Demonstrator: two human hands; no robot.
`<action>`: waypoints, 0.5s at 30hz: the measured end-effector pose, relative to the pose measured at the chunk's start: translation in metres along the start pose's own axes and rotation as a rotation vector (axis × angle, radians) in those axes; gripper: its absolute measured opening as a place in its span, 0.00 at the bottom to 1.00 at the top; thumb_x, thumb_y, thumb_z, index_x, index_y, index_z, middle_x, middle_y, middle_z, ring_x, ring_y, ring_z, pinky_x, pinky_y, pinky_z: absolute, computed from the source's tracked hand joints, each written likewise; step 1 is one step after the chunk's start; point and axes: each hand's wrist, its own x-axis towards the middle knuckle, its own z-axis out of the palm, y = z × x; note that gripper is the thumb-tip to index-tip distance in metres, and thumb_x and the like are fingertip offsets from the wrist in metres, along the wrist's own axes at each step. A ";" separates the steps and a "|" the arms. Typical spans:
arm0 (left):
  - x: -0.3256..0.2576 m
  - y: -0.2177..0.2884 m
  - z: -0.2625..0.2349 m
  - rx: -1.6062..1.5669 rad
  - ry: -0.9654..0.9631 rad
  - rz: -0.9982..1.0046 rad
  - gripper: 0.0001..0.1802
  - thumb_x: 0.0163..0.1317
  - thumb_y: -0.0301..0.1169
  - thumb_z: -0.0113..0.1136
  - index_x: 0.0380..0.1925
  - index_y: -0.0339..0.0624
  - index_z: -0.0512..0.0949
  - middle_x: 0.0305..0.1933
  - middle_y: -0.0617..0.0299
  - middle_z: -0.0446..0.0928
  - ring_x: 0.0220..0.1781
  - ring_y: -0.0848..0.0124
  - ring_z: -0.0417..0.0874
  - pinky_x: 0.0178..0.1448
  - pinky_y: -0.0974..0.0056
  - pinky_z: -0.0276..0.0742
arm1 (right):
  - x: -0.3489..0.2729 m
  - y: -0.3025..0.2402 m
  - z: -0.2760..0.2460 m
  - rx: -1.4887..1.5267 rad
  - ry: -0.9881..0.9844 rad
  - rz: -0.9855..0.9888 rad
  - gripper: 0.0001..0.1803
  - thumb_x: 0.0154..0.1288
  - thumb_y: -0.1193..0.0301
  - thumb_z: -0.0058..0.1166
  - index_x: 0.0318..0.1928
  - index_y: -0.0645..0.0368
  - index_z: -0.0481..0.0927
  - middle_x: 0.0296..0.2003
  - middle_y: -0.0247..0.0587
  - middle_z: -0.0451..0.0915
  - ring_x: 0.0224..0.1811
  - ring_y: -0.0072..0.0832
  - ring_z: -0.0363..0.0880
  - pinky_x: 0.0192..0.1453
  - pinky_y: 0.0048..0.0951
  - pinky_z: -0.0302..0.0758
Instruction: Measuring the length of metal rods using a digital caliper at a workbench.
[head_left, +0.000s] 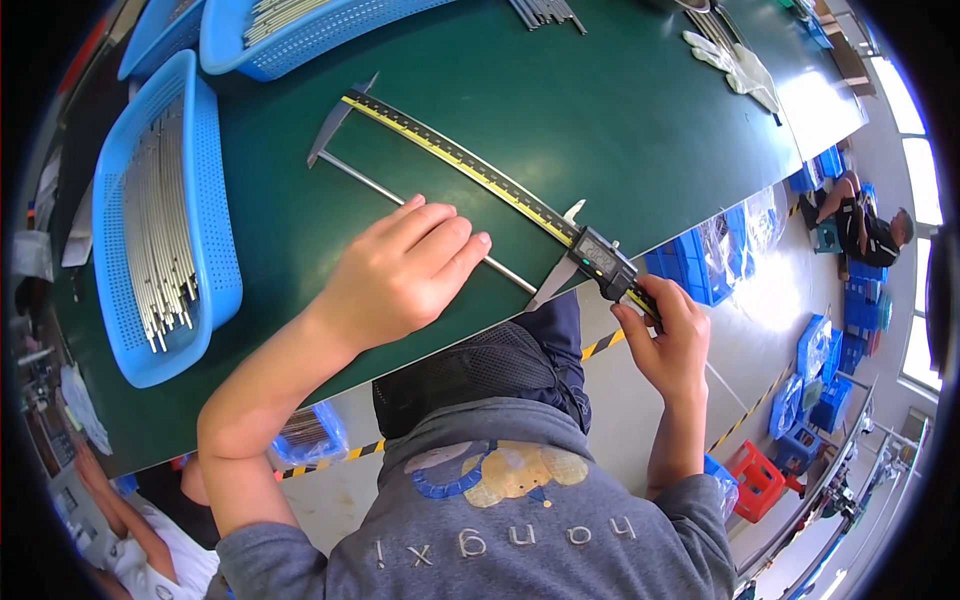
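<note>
A long digital caliper point(463, 161) lies slantwise over the green table, its jaws spread wide. Between the jaws runs a thin metal rod point(363, 178), one end at the far-left jaw and the other at the sliding jaw near the table's front edge. My left hand point(400, 265) is closed over the middle of the rod, which passes under the fingers. With thumb and fingers, my right hand point(668, 328) grips the caliper near its display, at the end of the beam that juts past the table edge.
Left of my arm stands a blue basket point(218, 215) of metal rods point(158, 220); more baskets point(290, 58) sit behind it. Loose rods point(545, 14) and a white glove point(738, 72) lie at the back. Blue crates point(690, 268) stand beyond the table edge. Other people sit nearby.
</note>
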 end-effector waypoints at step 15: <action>-0.002 -0.010 -0.004 -0.019 -0.048 0.038 0.15 0.44 0.25 0.60 0.35 0.42 0.82 0.34 0.62 0.76 0.40 0.65 0.79 0.48 0.58 0.80 | 0.003 -0.002 0.003 -0.095 0.008 -0.002 0.19 0.50 0.56 0.65 0.28 0.58 0.76 0.22 0.37 0.77 0.20 0.35 0.76 0.22 0.31 0.70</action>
